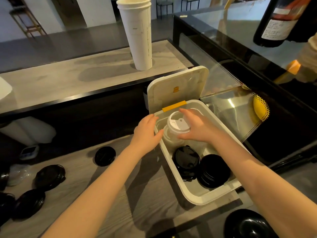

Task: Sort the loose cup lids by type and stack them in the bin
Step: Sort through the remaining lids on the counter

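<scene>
Your right hand is wrapped around the white lid stack at the bin's far end. Left hand is loose-fingered at the rim beside it, with black lid stacks nearer you.

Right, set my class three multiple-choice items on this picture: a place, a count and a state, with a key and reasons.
1. Where do the tall white cups stand? A) on the floor B) on the raised ledge behind the bin C) in a sink
2. How many black lid stacks lie in the bin? A) none B) two C) five
3. How is the bin's cover? A) shut B) taken off C) swung open
Key: 1 B, they rest on the ledge; 2 B, two sit side by side at its near end; 3 C, it stands up behind the white lids that the right hand grips.
</scene>
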`<state>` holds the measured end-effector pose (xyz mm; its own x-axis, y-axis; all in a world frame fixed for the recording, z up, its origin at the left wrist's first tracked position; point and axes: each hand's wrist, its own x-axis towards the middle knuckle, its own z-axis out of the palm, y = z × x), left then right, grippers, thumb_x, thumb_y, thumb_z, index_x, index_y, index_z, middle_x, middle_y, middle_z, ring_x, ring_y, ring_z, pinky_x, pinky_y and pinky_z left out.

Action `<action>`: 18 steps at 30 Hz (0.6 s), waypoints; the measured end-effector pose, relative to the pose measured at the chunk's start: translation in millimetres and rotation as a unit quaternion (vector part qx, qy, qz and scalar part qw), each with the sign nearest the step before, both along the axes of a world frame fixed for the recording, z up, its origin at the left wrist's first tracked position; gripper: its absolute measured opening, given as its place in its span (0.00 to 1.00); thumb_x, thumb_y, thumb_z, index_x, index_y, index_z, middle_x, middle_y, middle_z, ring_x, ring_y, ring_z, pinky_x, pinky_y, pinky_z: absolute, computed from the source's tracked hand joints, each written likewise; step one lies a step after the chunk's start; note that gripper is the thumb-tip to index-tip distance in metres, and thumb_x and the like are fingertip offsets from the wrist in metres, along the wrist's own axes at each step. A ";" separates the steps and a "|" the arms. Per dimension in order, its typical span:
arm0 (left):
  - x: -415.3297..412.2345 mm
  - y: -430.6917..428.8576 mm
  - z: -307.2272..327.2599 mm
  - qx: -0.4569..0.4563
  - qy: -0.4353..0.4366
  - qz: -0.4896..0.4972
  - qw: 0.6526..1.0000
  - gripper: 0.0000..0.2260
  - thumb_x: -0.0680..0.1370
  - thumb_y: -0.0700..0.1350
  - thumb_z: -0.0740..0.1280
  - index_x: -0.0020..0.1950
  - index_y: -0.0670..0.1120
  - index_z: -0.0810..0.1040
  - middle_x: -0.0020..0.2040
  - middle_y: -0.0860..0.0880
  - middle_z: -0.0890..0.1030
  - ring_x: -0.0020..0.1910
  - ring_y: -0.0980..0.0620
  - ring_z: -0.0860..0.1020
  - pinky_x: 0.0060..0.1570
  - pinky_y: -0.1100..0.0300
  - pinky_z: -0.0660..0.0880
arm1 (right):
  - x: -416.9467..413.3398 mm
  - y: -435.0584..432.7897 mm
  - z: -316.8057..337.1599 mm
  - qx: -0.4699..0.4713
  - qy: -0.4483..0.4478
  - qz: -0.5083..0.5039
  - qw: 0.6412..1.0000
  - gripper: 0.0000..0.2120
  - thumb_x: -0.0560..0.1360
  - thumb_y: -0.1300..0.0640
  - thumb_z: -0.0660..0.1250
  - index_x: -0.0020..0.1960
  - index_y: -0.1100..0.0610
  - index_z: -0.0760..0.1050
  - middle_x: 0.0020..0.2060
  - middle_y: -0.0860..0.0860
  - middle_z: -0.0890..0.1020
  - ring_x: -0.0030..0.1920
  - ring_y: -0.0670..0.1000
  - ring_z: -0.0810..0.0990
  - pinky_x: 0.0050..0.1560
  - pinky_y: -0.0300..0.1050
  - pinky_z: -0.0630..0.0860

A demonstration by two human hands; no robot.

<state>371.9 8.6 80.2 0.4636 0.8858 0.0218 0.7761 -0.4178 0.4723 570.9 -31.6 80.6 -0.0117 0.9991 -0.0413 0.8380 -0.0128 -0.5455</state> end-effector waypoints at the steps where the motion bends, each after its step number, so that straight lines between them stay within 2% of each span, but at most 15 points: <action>1: -4.8 1.0 -5.3 -0.001 0.050 -0.022 0.999 0.26 0.79 0.52 0.60 0.75 0.45 0.60 0.76 0.46 0.58 0.76 0.47 0.55 0.72 0.48 0.58 | -1.6 5.7 -1.2 -0.004 -0.030 0.008 1.000 0.44 0.66 0.45 0.74 0.75 0.50 0.55 0.71 0.51 0.65 0.70 0.52 0.64 0.65 0.46 0.65; 4: -11.8 0.3 -14.0 -0.004 0.119 -0.055 0.991 0.27 0.80 0.56 0.58 0.76 0.47 0.57 0.78 0.48 0.54 0.77 0.49 0.49 0.74 0.47 0.53 | -9.5 18.2 -8.8 -0.047 -0.084 0.033 0.995 0.42 0.67 0.43 0.73 0.75 0.50 0.56 0.70 0.52 0.68 0.68 0.54 0.67 0.63 0.47 0.66; 9: -14.6 4.3 -14.8 0.013 0.149 -0.074 0.986 0.29 0.80 0.58 0.56 0.77 0.48 0.55 0.78 0.48 0.53 0.77 0.50 0.49 0.74 0.49 0.52 | -20.4 24.4 -21.4 -0.108 -0.162 0.052 0.979 0.42 0.69 0.39 0.68 0.75 0.50 0.54 0.70 0.51 0.68 0.68 0.55 0.69 0.64 0.49 0.69; 11: -14.7 4.9 -14.9 0.013 0.150 -0.077 0.986 0.29 0.80 0.58 0.56 0.77 0.48 0.55 0.78 0.48 0.53 0.77 0.50 0.50 0.74 0.49 0.53 | -21.3 23.8 -21.0 -0.110 -0.195 0.060 0.973 0.41 0.70 0.38 0.66 0.76 0.49 0.53 0.71 0.51 0.67 0.70 0.55 0.66 0.67 0.52 0.65; 15: -15.3 5.6 -16.8 0.016 0.142 -0.082 0.986 0.29 0.79 0.58 0.57 0.77 0.48 0.56 0.78 0.47 0.54 0.77 0.49 0.52 0.74 0.48 0.54 | -16.9 22.8 -14.0 -0.122 -0.201 0.079 0.969 0.37 0.75 0.38 0.60 0.77 0.50 0.49 0.76 0.51 0.56 0.75 0.53 0.56 0.72 0.53 0.56; 18: -17.7 8.9 -16.8 0.014 0.142 -0.091 0.986 0.29 0.79 0.58 0.57 0.77 0.48 0.56 0.78 0.47 0.54 0.76 0.49 0.52 0.74 0.48 0.55 | -15.4 25.6 -8.9 -0.126 -0.187 0.085 0.971 0.33 0.78 0.42 0.59 0.77 0.50 0.51 0.76 0.49 0.59 0.74 0.53 0.60 0.71 0.51 0.59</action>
